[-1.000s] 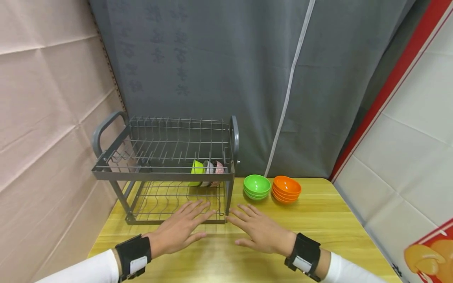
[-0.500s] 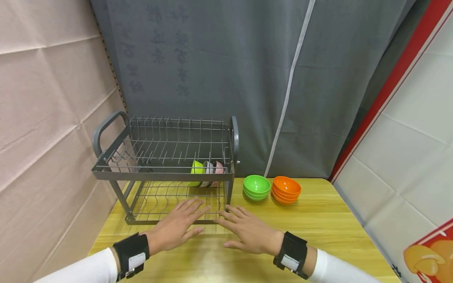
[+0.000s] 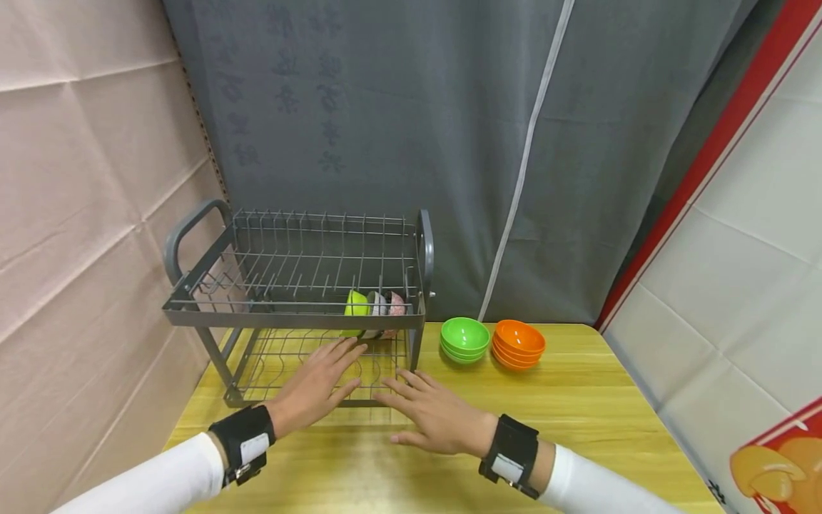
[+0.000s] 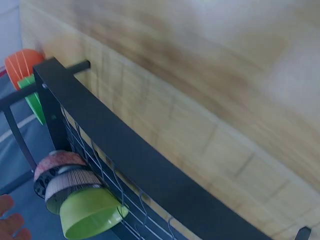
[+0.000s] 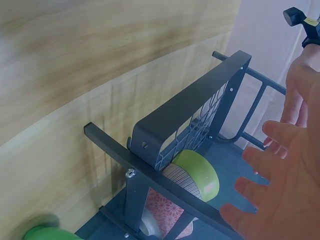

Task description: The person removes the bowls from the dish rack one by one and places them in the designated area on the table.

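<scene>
Wooden tabletop (image 3: 578, 400): both hands flat, fingers spread, before grey wire rack (image 3: 302, 307)

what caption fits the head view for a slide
Two open hands, left and right, hover before a grey dish rack holding bowls.

Grey two-tier wire rack (image 3: 295, 314) stands upright on the table. Three bowls (image 3: 372, 308) rest on edge, side by side, at the lower tier's right end.
</scene>
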The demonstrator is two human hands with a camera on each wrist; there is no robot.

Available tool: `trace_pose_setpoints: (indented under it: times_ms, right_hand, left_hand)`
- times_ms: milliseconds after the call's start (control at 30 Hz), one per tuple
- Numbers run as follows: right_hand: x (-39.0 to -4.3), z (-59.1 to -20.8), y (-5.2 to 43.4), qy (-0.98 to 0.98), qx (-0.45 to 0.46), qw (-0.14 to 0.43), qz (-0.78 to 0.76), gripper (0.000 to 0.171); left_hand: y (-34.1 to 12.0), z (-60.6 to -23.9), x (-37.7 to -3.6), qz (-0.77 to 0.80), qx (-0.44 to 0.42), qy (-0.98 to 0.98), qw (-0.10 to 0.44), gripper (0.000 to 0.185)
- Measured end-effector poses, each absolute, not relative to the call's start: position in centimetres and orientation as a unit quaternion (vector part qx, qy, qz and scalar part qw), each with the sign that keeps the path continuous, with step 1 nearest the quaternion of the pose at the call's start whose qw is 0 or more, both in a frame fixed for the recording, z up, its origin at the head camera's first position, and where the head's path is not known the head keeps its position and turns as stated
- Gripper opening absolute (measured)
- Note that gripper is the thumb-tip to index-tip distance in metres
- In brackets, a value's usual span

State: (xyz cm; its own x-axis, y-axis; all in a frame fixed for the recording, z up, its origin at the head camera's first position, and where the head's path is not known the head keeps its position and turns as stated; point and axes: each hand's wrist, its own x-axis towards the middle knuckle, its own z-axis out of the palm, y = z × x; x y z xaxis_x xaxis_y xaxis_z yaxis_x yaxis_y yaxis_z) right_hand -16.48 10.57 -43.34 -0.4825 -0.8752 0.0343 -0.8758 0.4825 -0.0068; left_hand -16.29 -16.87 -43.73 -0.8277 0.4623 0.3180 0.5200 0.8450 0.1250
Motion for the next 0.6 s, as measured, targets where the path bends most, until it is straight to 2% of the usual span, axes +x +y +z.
trace_pose_setpoints:
  times_ms: [200, 433, 600]
  right_hand:
    - [-16.7, -43.4, 10.3, -0.864, 0.504, 0.008, 0.011, 0.071]
    - [-17.0, -43.6, 9.8, -0.866, 0.5, 0.006, 0.009, 0.069]
    - [-17.3, -43.9, 9.3, -0.867, 0.498, 0.003, 0.007, 0.07]
  left_hand:
    - [-17.4, -44.4, -18.4, -0.108, -0.248, -0.948, 0.167, 0.06]
    - [-17.7, -44.7, -21.5, -0.183, -0.157, -0.959, 0.147, 0.06]
    - [-17.9, -44.8, -23.2, -0.233, -0.143, -0.95, 0.149, 0.061]
